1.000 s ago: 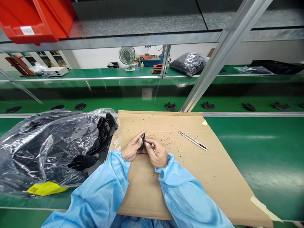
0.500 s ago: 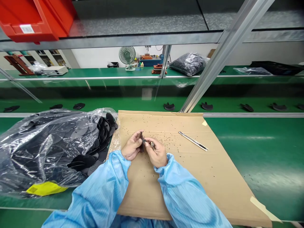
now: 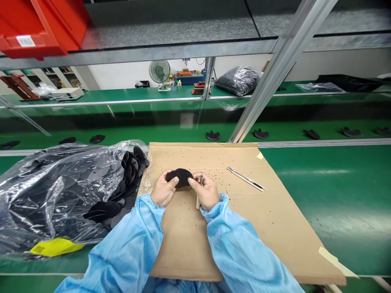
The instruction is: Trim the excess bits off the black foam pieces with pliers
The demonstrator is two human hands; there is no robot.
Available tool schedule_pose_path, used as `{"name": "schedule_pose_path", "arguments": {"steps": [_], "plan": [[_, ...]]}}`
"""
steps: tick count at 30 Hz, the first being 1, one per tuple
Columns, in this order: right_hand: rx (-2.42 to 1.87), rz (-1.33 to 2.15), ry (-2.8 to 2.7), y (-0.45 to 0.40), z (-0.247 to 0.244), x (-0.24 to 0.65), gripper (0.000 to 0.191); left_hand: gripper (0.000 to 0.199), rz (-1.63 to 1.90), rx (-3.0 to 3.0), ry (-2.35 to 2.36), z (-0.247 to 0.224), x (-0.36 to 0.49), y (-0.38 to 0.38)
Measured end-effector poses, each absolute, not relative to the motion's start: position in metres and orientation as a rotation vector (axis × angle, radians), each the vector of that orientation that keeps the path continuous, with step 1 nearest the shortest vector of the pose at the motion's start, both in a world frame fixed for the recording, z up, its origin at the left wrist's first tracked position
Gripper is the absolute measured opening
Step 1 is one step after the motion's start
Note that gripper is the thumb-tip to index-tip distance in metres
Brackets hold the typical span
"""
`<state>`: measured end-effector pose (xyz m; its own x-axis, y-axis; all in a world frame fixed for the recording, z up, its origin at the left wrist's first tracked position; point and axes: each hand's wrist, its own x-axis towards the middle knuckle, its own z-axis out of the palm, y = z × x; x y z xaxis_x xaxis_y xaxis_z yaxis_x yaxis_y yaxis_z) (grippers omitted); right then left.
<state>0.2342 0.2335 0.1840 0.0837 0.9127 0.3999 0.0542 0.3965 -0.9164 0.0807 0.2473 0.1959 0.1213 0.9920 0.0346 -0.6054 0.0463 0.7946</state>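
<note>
Over the cardboard sheet (image 3: 232, 228), a flat black rounded plastic part (image 3: 181, 178) is held up between both hands, its broad face towards me. My left hand (image 3: 163, 189) pinches its left end between thumb and fingers. At the right end, the thumb of my right hand (image 3: 208, 193) presses on the edge. Tucked in that same hand is a small tool with a metal head and pale handle, which looks like nippers (image 3: 200, 180); the fingers hide much of it. Tiny black scraps are scattered over the cardboard around the hands.
Left of the cardboard lies a clear plastic bag (image 3: 61, 183) spilling black parts (image 3: 131, 171). A utility knife (image 3: 246, 179) rests on the cardboard's right side. Behind, several black parts (image 3: 213, 135) sit along the green conveyor belt (image 3: 171, 132). A slanted metal post (image 3: 275, 77) rises beyond the cardboard.
The black part has turned from edge-on to face-on. My right hand has shifted slightly right, onto the part's right end, with the tool kept in the palm. The view has moved slightly.
</note>
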Motion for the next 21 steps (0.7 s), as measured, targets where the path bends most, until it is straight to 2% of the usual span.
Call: {"name": "schedule_pose_path", "arguments": {"steps": [6, 10, 13, 17, 21], "plan": [[-0.958, 0.474, -1.532, 0.229, 0.184, 0.231, 0.016, 0.037, 1.342, 0.868, 0.681, 0.193, 0.080, 0.249], [-0.862, 0.640, -1.477, 0.224, 0.186, 0.230, 0.020, 0.036, 1.210, 0.815, 0.630, 0.191, 0.072, 0.251], [-0.815, 0.693, -1.498, 0.222, 0.190, 0.230, 0.021, 0.043, 1.039, 0.742, 0.544, 0.189, 0.067, 0.250], [-0.740, 0.580, -1.638, 0.219, 0.197, 0.230, 0.015, 0.058, 0.909, 0.730, 0.489, 0.185, 0.064, 0.248], [-0.687, 0.450, -1.690, 0.219, 0.197, 0.230, 0.015, 0.064, 0.889, 0.736, 0.505, 0.186, 0.067, 0.249]]}}
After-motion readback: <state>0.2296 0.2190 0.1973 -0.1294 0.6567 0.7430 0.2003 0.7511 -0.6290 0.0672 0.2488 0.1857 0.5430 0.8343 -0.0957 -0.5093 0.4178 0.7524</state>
